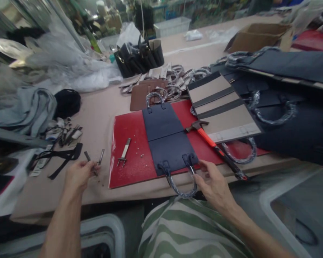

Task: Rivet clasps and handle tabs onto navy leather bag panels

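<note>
Head view: the left hand [80, 175] has thumb and fingers closed on a slim dark tool [87, 156], just left of the red board [129, 122]. The right hand [212, 181] is at the near right corner of the navy panel [165, 134], its fingers bent beside the near handle [184, 193]; whether they are clamped on it I cannot tell. The panel lies flat on the board, the near handle hanging past the edge. A two-pronged tool [125, 150] lies left of it, and a hammer [212, 142] rests to the right.

Below the table, a grey bin [120, 233] at lower left holds something dark, too cut off to name. Another grey bin [266, 200] at lower right has a dark loop [308, 233] lying inside. At the back stands a white crate [172, 28], its contents indistinct. An open cardboard box [254, 37] sits at the far right, its inside hidden. Black bags [138, 59] stand upright in a row near the back; what they contain cannot be made out
</note>
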Tool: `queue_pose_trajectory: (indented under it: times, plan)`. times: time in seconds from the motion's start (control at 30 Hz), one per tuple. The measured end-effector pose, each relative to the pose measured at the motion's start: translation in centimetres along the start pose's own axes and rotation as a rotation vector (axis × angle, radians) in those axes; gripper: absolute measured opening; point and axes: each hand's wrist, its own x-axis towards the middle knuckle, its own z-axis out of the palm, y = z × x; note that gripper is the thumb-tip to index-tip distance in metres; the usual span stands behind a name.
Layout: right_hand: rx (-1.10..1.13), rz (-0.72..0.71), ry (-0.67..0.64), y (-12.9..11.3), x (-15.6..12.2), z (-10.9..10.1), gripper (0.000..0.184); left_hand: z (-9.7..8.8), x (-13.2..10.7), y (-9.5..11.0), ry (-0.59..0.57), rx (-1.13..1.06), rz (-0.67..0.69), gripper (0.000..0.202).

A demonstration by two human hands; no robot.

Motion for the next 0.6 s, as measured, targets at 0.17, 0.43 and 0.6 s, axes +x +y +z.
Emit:
queue_pose_trajectory:
  times: [0.17, 0.43, 0.6]
  plan:
    - [0.491, 0.511, -0.09, -0.2, -2.5, 0.7, 0.046, 3.3, -4.8, 1.4, -0.208, -0.659, -0.174, 0.009]
    - [1.268, 0.869, -0.321, 0.9, -1.8, 1.5, 0.035, 12.1, -12.8, 2.5, -0.664, -0.828, -0.142, 0.033]
    - [1.431, 0.867, -0.484, 1.0, -1.3, 2.1, 0.021, 14.6, -14.8, 4.1, -0.734, -0.765, -0.007, 0.043]
